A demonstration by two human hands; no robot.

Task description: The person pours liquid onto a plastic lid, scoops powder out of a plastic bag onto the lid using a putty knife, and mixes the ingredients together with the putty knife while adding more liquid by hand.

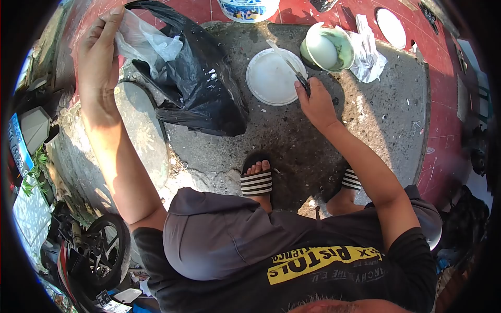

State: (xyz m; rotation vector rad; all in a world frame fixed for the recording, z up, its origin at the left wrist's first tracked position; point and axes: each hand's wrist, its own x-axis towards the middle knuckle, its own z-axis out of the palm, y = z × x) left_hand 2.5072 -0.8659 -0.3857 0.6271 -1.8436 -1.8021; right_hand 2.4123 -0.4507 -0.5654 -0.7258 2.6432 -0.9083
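My left hand [99,57] is closed on the edge of a clear plastic bag [148,39], pinching it between thumb and fingers. That bag lies partly inside a black plastic bag [211,91] on the concrete. My right hand [318,103] grips the black handle of a knife [286,58], its pale blade angled up and left across a white round lid [269,86]. Right of the lid stands a light green container [343,55] with a smooth, pale rounded thing [321,52] in it. A crumpled white plastic bag [367,52] lies beside the container.
A white printed bucket [248,10] stands at the top on red tiles [438,88]. Another white round lid [391,28] lies at upper right. My sandalled feet [257,177] rest on the concrete slab [209,156]. A parked motorcycle [102,245] is at lower left.
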